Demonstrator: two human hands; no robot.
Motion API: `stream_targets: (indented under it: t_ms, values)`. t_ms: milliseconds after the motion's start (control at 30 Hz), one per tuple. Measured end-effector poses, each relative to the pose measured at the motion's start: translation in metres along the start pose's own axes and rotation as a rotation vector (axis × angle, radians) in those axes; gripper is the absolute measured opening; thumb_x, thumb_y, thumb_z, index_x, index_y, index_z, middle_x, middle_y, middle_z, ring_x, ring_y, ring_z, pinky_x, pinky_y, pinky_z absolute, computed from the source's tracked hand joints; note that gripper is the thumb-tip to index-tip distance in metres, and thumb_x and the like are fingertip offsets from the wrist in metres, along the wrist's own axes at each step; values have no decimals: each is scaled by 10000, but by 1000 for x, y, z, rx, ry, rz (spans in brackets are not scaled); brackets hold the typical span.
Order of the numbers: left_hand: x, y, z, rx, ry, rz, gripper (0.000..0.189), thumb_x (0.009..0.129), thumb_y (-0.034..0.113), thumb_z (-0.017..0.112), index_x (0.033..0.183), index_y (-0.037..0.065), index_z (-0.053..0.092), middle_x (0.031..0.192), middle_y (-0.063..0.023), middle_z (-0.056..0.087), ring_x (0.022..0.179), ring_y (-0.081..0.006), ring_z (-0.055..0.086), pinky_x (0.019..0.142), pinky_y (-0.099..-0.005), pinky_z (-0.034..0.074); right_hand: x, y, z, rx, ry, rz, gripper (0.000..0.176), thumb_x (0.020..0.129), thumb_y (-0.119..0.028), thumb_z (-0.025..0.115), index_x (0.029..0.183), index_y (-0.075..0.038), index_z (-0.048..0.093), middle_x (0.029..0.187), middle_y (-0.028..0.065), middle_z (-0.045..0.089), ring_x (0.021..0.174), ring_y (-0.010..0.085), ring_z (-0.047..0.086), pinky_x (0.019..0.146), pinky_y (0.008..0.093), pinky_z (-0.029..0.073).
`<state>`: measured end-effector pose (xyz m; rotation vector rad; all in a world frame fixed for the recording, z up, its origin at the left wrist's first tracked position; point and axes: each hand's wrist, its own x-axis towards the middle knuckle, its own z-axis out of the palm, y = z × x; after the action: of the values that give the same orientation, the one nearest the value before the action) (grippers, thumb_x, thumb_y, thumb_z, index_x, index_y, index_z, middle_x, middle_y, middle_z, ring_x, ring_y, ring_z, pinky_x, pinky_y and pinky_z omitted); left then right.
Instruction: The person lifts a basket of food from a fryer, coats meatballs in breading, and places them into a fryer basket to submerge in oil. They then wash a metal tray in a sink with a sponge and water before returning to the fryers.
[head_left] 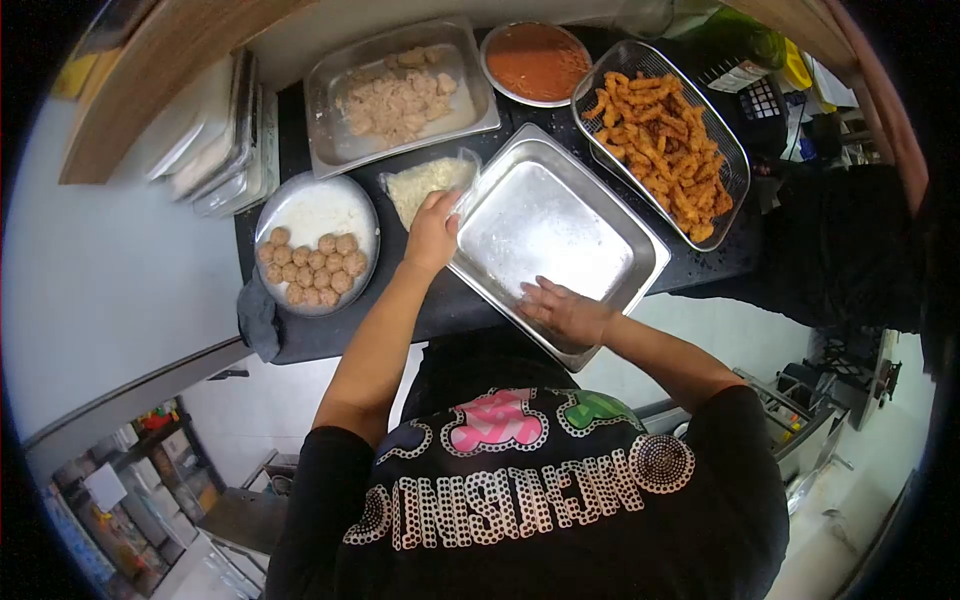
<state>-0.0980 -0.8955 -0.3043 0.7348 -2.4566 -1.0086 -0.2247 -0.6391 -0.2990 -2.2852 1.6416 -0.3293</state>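
An empty rectangular metal tray [545,215] lies at an angle on the dark counter in front of me. My left hand [433,232] is closed on its left rim, right beside a clear plastic bag [425,185] of pale shredded food. Over the tray's lower right part is my right hand [565,312], palm down with its fingers apart, holding nothing. Whether its fingertips touch the tray's bottom is unclear.
Behind the bag is a deep tray [320,115] of pale meat pieces. A round plate [310,205] holds several meatballs. Farther back, a pan of red sauce [537,62] stands beside a mesh basket [735,165] of fried strips. A dark cloth [258,320] hangs at the counter's left edge.
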Motion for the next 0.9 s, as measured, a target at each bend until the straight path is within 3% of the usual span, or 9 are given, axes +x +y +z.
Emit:
stream_targets:
  t_ms: [200,233,333,600,633,733,800,833,900]
  values:
    - [1,9,-2,-21,-13,3,365,748,-32,558,1107,33,554,1044,-163,542,955,-338,543,832,-350,445,5,-17,18,33,-72,33,308,802,-135,461,1060,14,538,994,120,500,979,281,488,784,317,478]
    - [1,9,-2,-20,-13,19,365,748,-33,558,1106,34,554,1039,-163,542,948,-339,545,826,-350,447,7,-17,27,91,33,58,237,766,-135,482,923,17,573,901,110,494,896,256,497,737,318,484]
    - [1,8,-1,-25,-13,3,361,746,-34,559,1102,31,554,1030,-165,540,939,-338,549,817,-352,450,5,-14,39,42,39,46,170,735,-130,500,805,6,573,864,114,499,871,251,501,710,313,488]
    - [3,3,-5,-31,-6,13,387,726,1,604,1108,20,549,1069,-155,542,976,-332,537,856,-346,437,11,-12,32,167,153,118,137,706,-116,555,774,-3,590,797,107,545,843,265,539,700,321,493]
    - [3,2,-7,-27,-2,17,400,719,21,623,1112,18,548,1084,-152,541,995,-331,530,870,-347,431,14,-7,29,225,167,134,144,702,-116,576,784,-1,603,792,111,566,839,274,552,705,315,495]
    - [4,11,-27,186,32,15,457,702,115,678,1126,12,542,1147,-147,526,1058,-333,494,920,-362,398,18,14,35,677,280,503,183,708,-80,656,873,0,651,798,103,644,776,246,609,700,287,498]
    - [6,16,-43,178,16,19,490,702,188,696,1133,15,541,1184,-155,509,1089,-339,470,946,-380,374,21,30,21,1378,270,877,246,723,-50,695,957,13,657,829,99,669,712,192,623,682,270,498]
    - [8,15,-49,180,16,22,485,707,191,693,1133,17,542,1184,-157,510,1090,-339,470,949,-381,371,30,32,0,1475,299,969,237,741,-7,677,973,32,646,845,83,661,702,132,604,664,266,498]
    - [12,9,-56,184,43,63,440,733,121,646,1151,41,535,1176,-165,514,1073,-348,481,944,-371,383,53,40,-28,1570,433,907,225,750,10,653,971,48,641,829,98,658,709,140,603,679,253,494]
